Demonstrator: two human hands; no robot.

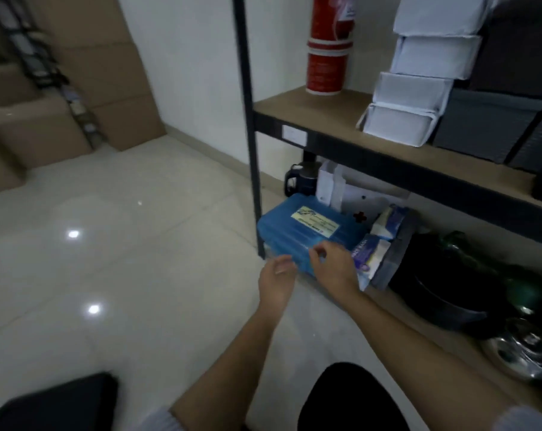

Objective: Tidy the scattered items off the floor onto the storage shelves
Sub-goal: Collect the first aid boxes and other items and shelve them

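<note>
A blue plastic box [304,228] with a pale label on its lid sits at the left end of the bottom shelf [425,331], beside the black shelf post [251,135]. My right hand [333,265] is at the box's front edge, fingers loosely curled, touching or just off it. Just left of it, my left hand [277,279] hovers over the floor with relaxed fingers, holding nothing.
Tissue packs [375,253], a dark bin [397,253], a black pan [450,290] and steel bowls [524,353] fill the bottom shelf. Red canisters [325,57], white stacked packs [419,88] and grey boxes [487,129] stand on the upper shelf. Cardboard boxes [77,88] lean at the far left. A black thing [55,405] lies on the tiled floor.
</note>
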